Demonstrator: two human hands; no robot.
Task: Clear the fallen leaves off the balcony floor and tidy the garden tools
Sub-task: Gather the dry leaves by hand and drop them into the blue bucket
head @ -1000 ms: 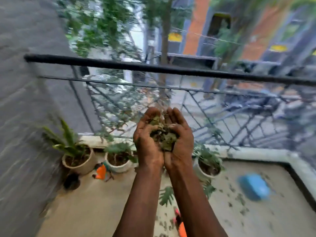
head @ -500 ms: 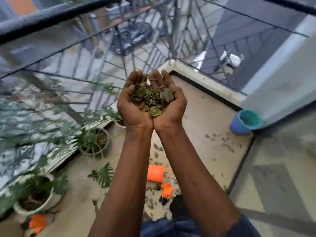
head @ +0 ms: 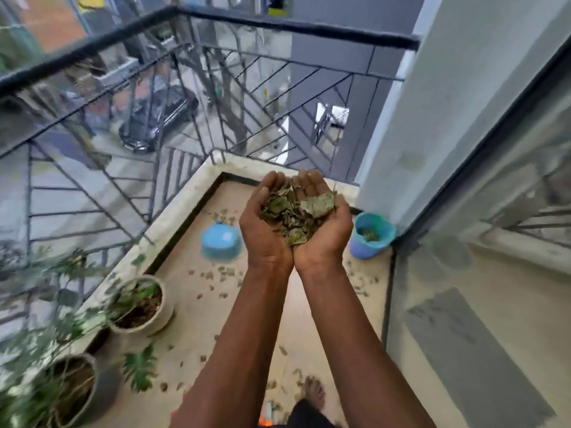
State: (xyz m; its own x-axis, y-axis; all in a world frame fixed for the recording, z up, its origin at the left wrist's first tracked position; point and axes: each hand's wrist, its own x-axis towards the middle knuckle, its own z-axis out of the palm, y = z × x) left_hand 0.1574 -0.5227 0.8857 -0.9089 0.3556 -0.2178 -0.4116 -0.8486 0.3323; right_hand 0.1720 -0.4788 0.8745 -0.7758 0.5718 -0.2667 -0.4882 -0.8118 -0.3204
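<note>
Handful of leaves (head: 293,211) cupped above the balcony floor (head: 197,319).
Left hand (head: 265,233) and right hand (head: 327,242) (edges touching) make one half-curled grip round the pile; blue tub (head: 372,242) sits at their three o'clock.

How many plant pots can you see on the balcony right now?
2. One pale pot stands by the ledge on the left; a grey pot sits nearer, at the bottom-left corner. Others may be hidden beyond the frame's left edge.
</note>
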